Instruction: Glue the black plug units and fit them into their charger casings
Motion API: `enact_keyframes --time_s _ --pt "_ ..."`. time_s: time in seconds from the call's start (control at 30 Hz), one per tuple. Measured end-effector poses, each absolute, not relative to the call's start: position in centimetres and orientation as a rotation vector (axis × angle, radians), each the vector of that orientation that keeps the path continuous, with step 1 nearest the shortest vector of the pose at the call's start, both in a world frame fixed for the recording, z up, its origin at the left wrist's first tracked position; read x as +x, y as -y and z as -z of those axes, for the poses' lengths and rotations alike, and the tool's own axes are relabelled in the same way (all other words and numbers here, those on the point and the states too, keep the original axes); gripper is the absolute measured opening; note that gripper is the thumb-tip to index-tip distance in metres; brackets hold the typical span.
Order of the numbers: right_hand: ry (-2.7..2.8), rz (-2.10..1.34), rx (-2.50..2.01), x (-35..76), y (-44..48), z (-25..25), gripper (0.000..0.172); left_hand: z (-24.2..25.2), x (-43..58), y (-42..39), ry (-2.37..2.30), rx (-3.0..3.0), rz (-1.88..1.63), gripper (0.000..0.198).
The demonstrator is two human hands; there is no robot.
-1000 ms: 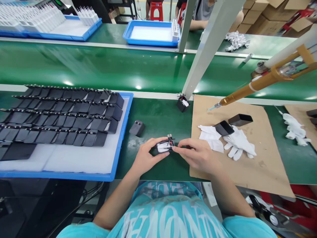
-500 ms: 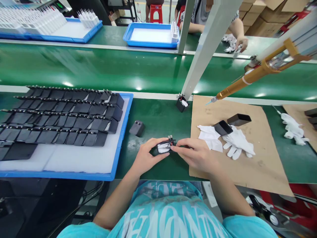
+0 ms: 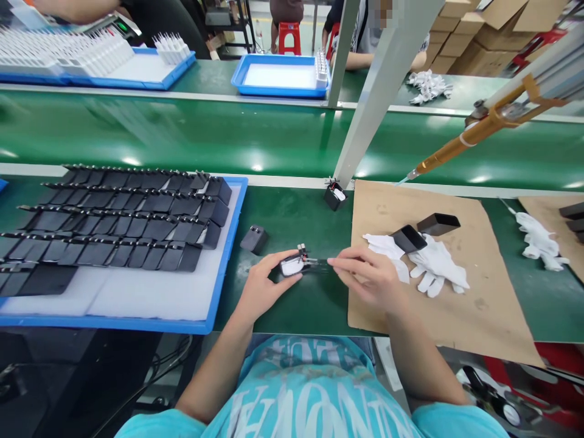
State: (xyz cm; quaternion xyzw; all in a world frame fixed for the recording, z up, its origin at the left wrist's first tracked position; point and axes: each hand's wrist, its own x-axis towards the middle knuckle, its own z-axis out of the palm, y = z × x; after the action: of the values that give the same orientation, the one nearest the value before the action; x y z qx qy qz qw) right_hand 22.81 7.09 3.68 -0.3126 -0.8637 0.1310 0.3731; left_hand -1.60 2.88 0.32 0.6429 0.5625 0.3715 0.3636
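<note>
My left hand (image 3: 267, 283) grips a small black plug housing (image 3: 291, 266) between thumb and fingers, low over the green bench. Its white inside faces up, and a small part with metal prongs (image 3: 302, 249) stands at its far edge. A thin pair of tweezers (image 3: 319, 263) is pinched in my right hand (image 3: 365, 274), tips pointing left at the housing's right edge. Whether the tips touch anything there I cannot tell. Just beyond my left hand lies a closed black plug block (image 3: 254, 239). Another open black housing (image 3: 336, 196) with white inside stands by the metal post.
On the left, a blue tray (image 3: 228, 255) carries rows of black housings (image 3: 137, 225). To the right, cardboard (image 3: 479, 267) bears white gloves (image 3: 438, 261) and two empty black cases (image 3: 438, 222). An orange-brown dispenser (image 3: 451, 149) hangs above. A person's arm (image 3: 360, 61) shows across the bench.
My right hand and the tweezers have drawn back to the right from the housing. My left hand has shifted slightly left with it. Across the bench, a co-worker's hand has left the white pile.
</note>
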Motion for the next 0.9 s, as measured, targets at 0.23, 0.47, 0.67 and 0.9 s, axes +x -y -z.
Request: enact_keyframes --time_s 0.23,0.47,0.67,0.9 --pt "2.119 -0.211 -1.028 22.4 -7.6 -3.0 0.020 -1.1 -3.8 -3.0 -1.547 1.652 -0.758 0.052" --pt "2.156 -0.253 -1.052 21.9 -7.8 -2.2 0.018 -0.9 -2.6 -4.5 -1.330 1.606 -0.800 0.040" --pt "2.180 -0.259 -1.041 21.8 -7.7 -1.8 0.019 0.4 -2.8 -4.5 -1.327 1.854 -0.912 0.032" --pt "2.169 -0.267 -1.046 21.9 -7.8 -1.6 0.020 -1.1 -3.1 -3.1 -1.373 2.319 -0.831 0.039"
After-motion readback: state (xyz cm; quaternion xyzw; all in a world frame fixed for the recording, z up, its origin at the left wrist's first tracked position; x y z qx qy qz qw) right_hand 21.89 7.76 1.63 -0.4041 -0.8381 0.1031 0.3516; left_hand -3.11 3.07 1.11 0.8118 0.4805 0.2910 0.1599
